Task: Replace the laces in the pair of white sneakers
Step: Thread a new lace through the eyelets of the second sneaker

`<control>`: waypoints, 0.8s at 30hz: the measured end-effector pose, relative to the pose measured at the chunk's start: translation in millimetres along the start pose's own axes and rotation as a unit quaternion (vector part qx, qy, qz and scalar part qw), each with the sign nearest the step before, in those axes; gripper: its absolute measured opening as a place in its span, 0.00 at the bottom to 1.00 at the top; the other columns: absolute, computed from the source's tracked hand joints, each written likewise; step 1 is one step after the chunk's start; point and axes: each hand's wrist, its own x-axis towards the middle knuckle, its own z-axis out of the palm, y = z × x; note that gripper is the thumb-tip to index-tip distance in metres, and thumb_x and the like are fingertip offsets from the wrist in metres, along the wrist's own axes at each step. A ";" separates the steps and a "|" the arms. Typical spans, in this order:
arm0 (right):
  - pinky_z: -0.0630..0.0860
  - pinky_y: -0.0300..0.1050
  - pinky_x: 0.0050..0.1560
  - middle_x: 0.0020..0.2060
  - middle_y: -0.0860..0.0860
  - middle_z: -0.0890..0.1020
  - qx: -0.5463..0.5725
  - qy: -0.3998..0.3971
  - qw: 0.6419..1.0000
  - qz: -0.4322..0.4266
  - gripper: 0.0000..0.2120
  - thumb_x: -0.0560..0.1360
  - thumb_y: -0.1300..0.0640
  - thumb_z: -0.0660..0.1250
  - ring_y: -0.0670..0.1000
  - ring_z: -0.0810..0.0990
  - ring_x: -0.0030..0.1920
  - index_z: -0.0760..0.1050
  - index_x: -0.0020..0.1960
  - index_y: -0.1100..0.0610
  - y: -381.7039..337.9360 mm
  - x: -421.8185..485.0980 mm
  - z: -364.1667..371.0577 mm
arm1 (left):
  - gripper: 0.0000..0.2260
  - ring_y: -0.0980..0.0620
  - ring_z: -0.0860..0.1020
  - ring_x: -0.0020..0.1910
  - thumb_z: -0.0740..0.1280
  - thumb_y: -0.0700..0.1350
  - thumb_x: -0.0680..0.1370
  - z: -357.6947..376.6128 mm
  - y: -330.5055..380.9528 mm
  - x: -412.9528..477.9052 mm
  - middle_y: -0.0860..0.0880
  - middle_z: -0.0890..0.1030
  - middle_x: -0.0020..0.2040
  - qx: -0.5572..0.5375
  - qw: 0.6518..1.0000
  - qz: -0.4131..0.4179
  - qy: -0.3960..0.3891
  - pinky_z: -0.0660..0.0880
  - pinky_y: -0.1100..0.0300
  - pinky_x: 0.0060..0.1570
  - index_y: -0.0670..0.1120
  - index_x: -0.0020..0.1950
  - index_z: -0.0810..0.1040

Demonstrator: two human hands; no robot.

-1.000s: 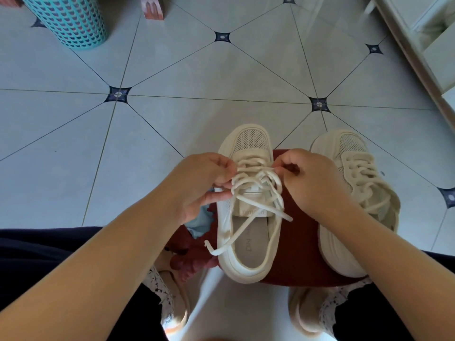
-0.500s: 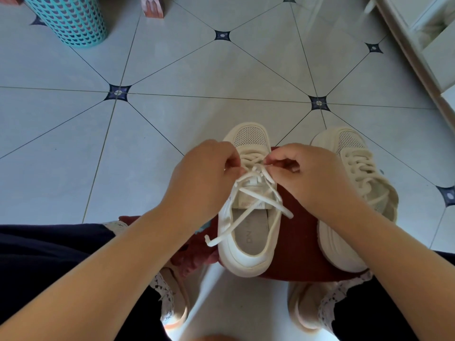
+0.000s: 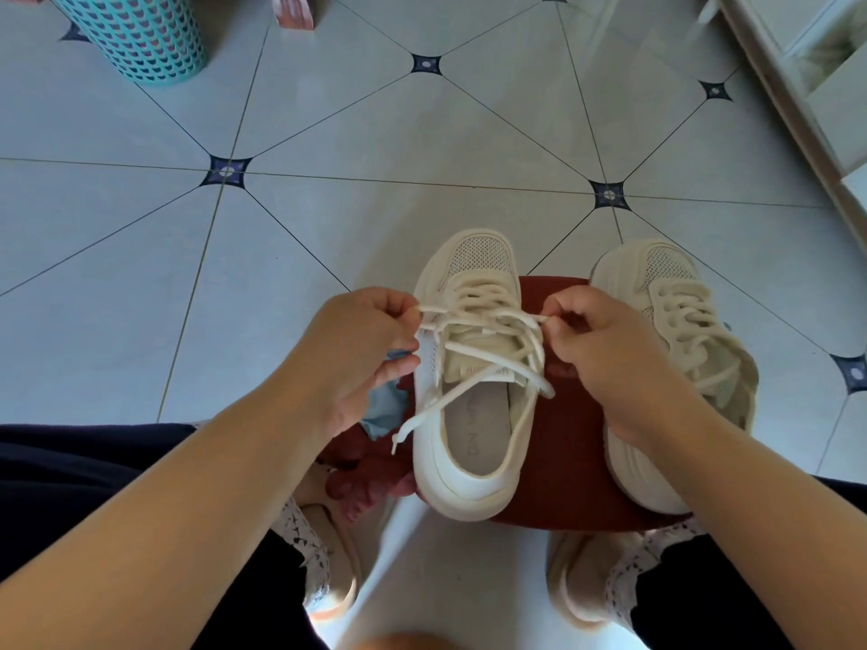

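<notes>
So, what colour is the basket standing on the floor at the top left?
The basket is turquoise, with a lattice of holes; head view.

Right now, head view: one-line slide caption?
Left hand and right hand pinch the lace on one white sneaker atop a red stool, second sneaker alongside.

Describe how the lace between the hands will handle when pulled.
Probably floppy: loose ends of the lace droop across the open sneaker. Likely light: left hand and right hand stretch it taut with only fingertip pinches.
</notes>
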 end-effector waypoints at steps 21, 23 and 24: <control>0.67 0.25 0.34 0.27 0.38 0.76 -0.136 0.026 0.985 -0.104 0.10 0.73 0.59 0.66 0.36 0.74 0.32 0.75 0.36 0.46 -9.5 -7.6 -4.0 | 0.05 0.54 0.74 0.38 0.70 0.42 0.73 0.7 6.2 9.2 0.51 0.79 0.37 0.132 0.990 0.049 0.009 0.70 0.63 0.37 0.46 0.37 0.78; 0.69 0.32 0.40 0.29 0.41 0.76 -0.043 0.013 0.998 -0.038 0.11 0.74 0.61 0.65 0.40 0.73 0.33 0.75 0.36 0.47 -3.1 -9.7 -2.9 | 0.06 0.55 0.73 0.36 0.69 0.41 0.74 -0.9 2.4 7.2 0.51 0.78 0.36 0.085 0.996 0.009 -0.001 0.69 0.64 0.35 0.46 0.37 0.77; 0.71 0.38 0.43 0.31 0.43 0.76 0.017 0.005 1.000 -0.003 0.11 0.74 0.63 0.65 0.43 0.74 0.35 0.75 0.37 0.49 -1.2 -9.9 -2.6 | 0.06 0.55 0.73 0.36 0.68 0.41 0.74 -1.0 1.2 6.5 0.51 0.78 0.35 0.065 0.998 0.000 0.002 0.69 0.64 0.34 0.46 0.37 0.78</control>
